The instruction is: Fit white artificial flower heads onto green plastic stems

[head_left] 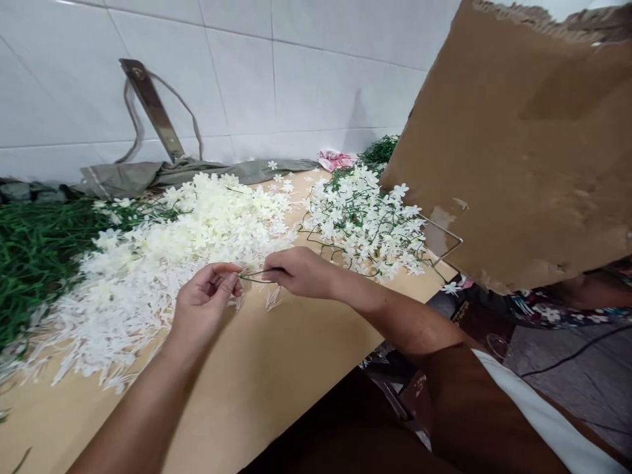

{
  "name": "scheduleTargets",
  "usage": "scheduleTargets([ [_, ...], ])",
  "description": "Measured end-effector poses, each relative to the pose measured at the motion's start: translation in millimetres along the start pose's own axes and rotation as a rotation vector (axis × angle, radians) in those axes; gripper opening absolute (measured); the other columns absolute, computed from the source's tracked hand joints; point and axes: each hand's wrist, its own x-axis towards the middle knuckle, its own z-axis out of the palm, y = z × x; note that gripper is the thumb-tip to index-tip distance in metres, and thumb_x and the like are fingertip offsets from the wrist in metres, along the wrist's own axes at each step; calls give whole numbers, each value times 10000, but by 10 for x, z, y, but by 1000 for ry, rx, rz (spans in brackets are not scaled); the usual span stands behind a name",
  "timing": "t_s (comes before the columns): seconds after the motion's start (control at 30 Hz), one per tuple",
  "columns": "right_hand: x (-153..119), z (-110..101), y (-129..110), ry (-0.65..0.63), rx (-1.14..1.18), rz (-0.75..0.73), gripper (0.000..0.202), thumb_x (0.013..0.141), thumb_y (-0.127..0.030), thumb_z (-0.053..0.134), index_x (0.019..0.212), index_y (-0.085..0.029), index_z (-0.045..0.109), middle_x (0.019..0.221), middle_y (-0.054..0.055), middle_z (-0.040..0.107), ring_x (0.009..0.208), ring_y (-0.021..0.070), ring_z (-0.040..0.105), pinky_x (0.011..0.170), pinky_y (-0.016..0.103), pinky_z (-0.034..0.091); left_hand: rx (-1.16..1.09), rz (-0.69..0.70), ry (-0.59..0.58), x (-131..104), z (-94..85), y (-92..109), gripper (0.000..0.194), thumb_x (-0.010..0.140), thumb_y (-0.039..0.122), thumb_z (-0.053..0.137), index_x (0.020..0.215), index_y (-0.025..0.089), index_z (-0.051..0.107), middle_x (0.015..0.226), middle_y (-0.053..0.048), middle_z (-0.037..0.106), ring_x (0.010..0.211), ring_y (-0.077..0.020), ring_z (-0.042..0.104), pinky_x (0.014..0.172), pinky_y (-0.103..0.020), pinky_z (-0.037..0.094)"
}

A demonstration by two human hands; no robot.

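Observation:
Between my two hands runs a thin green artificial flower stem (254, 274), held just above the tabletop. My left hand (205, 296) pinches one end of it between thumb and fingers. The fingers of my right hand (296, 271) are closed around its other end, and the back of that hand faces up. Behind my hands spreads a big heap of loose white artificial flowers (212, 224), with thin white tails towards me. To the right lies a pile of white flowers on green stems (363, 220). Any small part inside my fingertips is hidden.
Loose green stems (39, 257) are heaped at the far left. A large cardboard sheet (518, 145) stands at the right, beside a bent metal wire (451, 245). Grey cloth (251, 171) and a metal bar (153, 108) lie along the tiled wall. The tan table (276, 362) ends at front right.

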Motion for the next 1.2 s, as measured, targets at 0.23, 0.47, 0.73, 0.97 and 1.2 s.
scheduleTargets([
  [0.23,-408,-954,422,521,-111,157,170,836,-276,591,714,-165,632,726,19,610,684,110,516,667,285,400,-40,4,-5,4,-15,-31,184,745,322,619,864,181,606,636,17,570,583,-108,520,593,-244,431],
  [0.47,-799,-1677,628,962,-194,206,269,642,-262,776,903,-222,725,1061,103,671,1131,233,478,913,410,407,3,25,-35,1,-20,-36,216,801,363,573,903,183,636,701,-6,608,675,-132,565,635,-254,412],
  [0.73,-412,169,-390,-536,706,-253,515,818,-356,626,1266,-109,567,916,122,739,803,131,695,753,254,551,-552,-293,-347,-259,315,138,429,845,518,480,926,150,685,980,-94,711,921,-190,646,778,-292,438],
  [0.97,-13,522,-606,-522,649,-85,464,878,-505,489,944,-96,697,517,5,636,502,83,625,566,184,500,-798,-275,-369,-284,297,79,601,845,635,385,885,131,710,942,-100,719,959,-218,644,880,-348,425],
  [1.2,48,463,-480,-557,816,-128,405,856,-516,511,868,-167,716,439,-33,613,427,86,604,530,212,489,-689,-149,-186,-241,292,49,555,868,606,360,855,158,687,860,-77,719,884,-186,658,852,-339,475],
])
